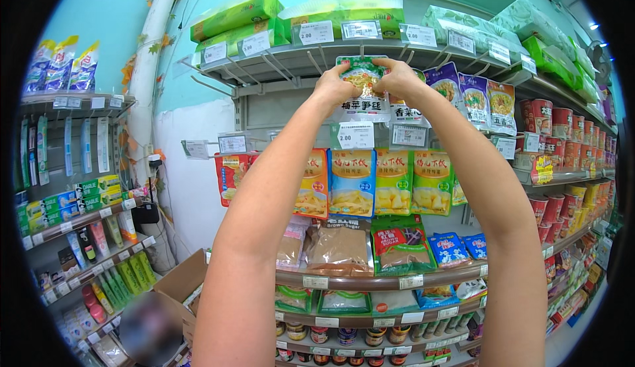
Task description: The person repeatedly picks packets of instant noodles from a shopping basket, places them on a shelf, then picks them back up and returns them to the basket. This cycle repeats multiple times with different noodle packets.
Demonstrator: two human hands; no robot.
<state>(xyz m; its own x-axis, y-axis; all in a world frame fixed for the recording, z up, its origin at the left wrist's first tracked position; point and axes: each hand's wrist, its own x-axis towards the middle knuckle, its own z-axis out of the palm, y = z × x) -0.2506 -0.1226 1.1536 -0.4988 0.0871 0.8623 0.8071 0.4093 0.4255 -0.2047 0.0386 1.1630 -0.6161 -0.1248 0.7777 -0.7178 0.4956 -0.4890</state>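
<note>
Both my arms reach up to a green and white food packet (364,103) at the hanging hooks under the top shelf. My left hand (335,85) grips its left side, thumb and fingers at the edge. At its upper right my right hand (401,78) pinches the same packet. The packet's top lies near the tip of a metal hook (362,50); whether it hangs on the hook I cannot tell. Just right of it hangs another white packet (409,114), partly behind my right hand and forearm. Purple packets (444,83) and an orange one (502,106) hang farther right.
Tissue packs (347,9) lie on the top shelf above my hands. Pickle pouches (352,183) hang below, over shelves of brown sugar bags (340,248) and jars. Cup noodles (538,116) stand at the right. An open cardboard box (186,275) sits at the lower left.
</note>
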